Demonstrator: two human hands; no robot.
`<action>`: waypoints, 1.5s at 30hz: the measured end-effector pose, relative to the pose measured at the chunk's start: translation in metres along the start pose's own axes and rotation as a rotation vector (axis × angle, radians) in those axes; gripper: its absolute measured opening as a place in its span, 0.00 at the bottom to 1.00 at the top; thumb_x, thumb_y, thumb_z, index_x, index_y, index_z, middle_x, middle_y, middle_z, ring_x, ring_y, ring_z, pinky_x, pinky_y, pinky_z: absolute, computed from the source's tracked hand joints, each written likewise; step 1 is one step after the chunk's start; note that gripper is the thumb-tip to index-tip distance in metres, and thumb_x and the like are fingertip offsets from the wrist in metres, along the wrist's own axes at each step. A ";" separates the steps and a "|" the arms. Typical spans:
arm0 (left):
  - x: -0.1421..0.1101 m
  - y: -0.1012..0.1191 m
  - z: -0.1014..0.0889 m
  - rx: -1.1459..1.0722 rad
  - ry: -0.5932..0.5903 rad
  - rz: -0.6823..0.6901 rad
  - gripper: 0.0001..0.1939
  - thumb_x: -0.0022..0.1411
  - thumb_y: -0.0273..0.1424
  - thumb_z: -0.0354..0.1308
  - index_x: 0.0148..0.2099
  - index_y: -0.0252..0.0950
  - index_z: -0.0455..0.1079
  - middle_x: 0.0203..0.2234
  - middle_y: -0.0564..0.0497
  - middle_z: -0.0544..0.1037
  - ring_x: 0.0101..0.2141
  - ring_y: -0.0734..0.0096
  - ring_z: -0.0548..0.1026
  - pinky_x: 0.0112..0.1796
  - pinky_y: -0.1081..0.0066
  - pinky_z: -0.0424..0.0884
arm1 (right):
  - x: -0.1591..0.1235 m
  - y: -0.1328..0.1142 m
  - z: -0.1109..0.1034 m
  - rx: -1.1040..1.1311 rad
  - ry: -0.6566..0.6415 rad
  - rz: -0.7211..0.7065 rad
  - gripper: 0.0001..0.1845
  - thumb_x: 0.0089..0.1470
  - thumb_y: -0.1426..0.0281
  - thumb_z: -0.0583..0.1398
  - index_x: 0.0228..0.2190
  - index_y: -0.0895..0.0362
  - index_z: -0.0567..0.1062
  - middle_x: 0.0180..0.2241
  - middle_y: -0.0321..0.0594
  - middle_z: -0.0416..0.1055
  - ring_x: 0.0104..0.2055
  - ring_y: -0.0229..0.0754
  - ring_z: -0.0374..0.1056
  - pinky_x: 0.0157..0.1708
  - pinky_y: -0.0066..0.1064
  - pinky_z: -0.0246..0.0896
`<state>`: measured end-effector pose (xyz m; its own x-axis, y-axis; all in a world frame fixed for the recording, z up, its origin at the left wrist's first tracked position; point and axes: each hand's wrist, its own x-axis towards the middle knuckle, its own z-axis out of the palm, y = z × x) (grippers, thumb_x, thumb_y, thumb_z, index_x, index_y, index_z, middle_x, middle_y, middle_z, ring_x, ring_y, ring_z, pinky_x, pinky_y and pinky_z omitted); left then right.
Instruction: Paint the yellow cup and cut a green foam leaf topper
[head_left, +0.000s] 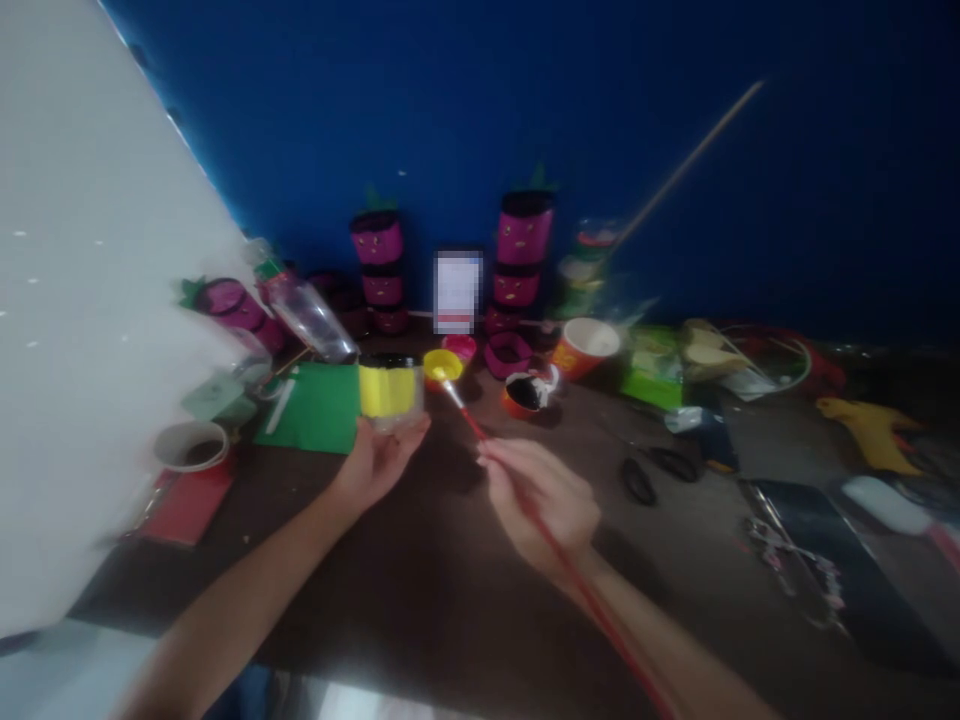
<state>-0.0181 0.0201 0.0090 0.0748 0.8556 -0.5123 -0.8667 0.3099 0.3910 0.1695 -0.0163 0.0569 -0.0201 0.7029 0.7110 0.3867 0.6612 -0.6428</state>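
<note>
My left hand (382, 462) is closed around the lower part of a small cup (388, 390), which has a black rim and a yellow painted band; its base looks clear or whitish. In my right hand (544, 490) is a long red-handled paintbrush (472, 425), gripped like a pen. The brush tip reaches into a small pot of yellow paint (442, 366), just right of the cup. A pot of black paint (525, 394) with a torn white edge sits farther right. Behind the yellow pot is a pink paint pot (459, 347).
Stacked purple figures with faces (523, 240) stand along the blue wall. A clear bottle (311, 310) leans at left above a green sheet (315, 405). An orange cup (586, 348), scissors (652, 475), a yellow glue gun (870, 430) and a dark flat case (840, 560) lie rightward.
</note>
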 end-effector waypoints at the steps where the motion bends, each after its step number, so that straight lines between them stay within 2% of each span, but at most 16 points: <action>1: 0.000 0.000 0.000 0.001 0.004 -0.001 0.38 0.67 0.47 0.32 0.65 0.18 0.44 0.36 0.36 0.79 0.39 0.65 0.79 0.49 0.70 0.70 | 0.000 0.000 0.001 -0.017 0.001 -0.028 0.13 0.47 0.81 0.60 0.36 0.57 0.77 0.33 0.41 0.77 0.32 0.40 0.75 0.34 0.29 0.74; 8: 0.002 -0.003 -0.002 -0.033 -0.008 0.024 0.37 0.67 0.47 0.34 0.66 0.22 0.40 0.41 0.35 0.78 0.42 0.63 0.78 0.50 0.67 0.69 | 0.003 -0.003 0.006 -0.048 -0.033 -0.092 0.14 0.46 0.82 0.60 0.35 0.57 0.77 0.32 0.42 0.75 0.32 0.38 0.73 0.32 0.26 0.72; 16: 0.000 -0.003 -0.002 -0.002 -0.041 0.020 0.36 0.68 0.45 0.31 0.65 0.18 0.42 0.36 0.37 0.79 0.37 0.65 0.79 0.47 0.69 0.71 | 0.002 0.000 0.011 -0.026 -0.014 -0.059 0.15 0.46 0.83 0.60 0.36 0.56 0.77 0.33 0.42 0.76 0.33 0.38 0.73 0.34 0.28 0.72; 21: 0.004 -0.003 -0.008 0.012 -0.057 -0.003 0.35 0.68 0.46 0.34 0.65 0.22 0.44 0.41 0.36 0.78 0.42 0.63 0.77 0.51 0.66 0.67 | 0.003 -0.001 0.012 0.024 -0.063 -0.075 0.14 0.47 0.83 0.59 0.35 0.56 0.76 0.32 0.41 0.75 0.32 0.37 0.73 0.32 0.28 0.71; 24: 0.005 -0.002 -0.007 -0.006 -0.023 -0.004 0.35 0.67 0.47 0.36 0.65 0.24 0.45 0.45 0.36 0.76 0.46 0.63 0.75 0.52 0.66 0.66 | 0.001 -0.002 0.011 0.051 -0.101 -0.092 0.13 0.45 0.83 0.59 0.34 0.58 0.76 0.31 0.42 0.75 0.31 0.37 0.72 0.31 0.27 0.71; 27: 0.004 -0.001 -0.004 -0.043 -0.008 0.025 0.34 0.67 0.46 0.36 0.65 0.26 0.47 0.45 0.37 0.76 0.47 0.64 0.75 0.52 0.66 0.68 | 0.000 -0.003 0.007 0.060 -0.123 -0.109 0.13 0.45 0.83 0.59 0.33 0.58 0.76 0.30 0.41 0.74 0.30 0.38 0.72 0.30 0.28 0.71; 33: 0.004 -0.001 -0.004 -0.024 -0.008 -0.003 0.37 0.67 0.49 0.34 0.65 0.22 0.44 0.40 0.35 0.78 0.42 0.63 0.78 0.49 0.67 0.69 | 0.004 -0.005 0.006 -0.005 -0.025 -0.075 0.14 0.46 0.82 0.59 0.34 0.56 0.76 0.32 0.42 0.75 0.33 0.40 0.73 0.33 0.30 0.72; 41: 0.006 -0.004 -0.012 -0.003 -0.051 0.001 0.38 0.66 0.50 0.36 0.66 0.23 0.43 0.42 0.36 0.77 0.45 0.62 0.76 0.53 0.65 0.65 | 0.007 -0.004 0.012 -0.030 -0.002 -0.087 0.14 0.47 0.83 0.59 0.35 0.56 0.76 0.33 0.42 0.75 0.34 0.40 0.73 0.36 0.31 0.72; 45: 0.004 -0.004 -0.011 -0.019 -0.048 0.003 0.37 0.67 0.48 0.34 0.66 0.23 0.42 0.40 0.37 0.78 0.42 0.63 0.77 0.52 0.65 0.67 | 0.007 -0.005 0.013 -0.025 0.017 -0.087 0.15 0.46 0.83 0.59 0.35 0.56 0.76 0.33 0.42 0.75 0.34 0.39 0.73 0.35 0.31 0.72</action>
<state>-0.0197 0.0179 -0.0034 0.0958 0.8755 -0.4736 -0.8759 0.3002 0.3778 0.1555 -0.0112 0.0608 -0.0389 0.6379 0.7691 0.4072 0.7130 -0.5708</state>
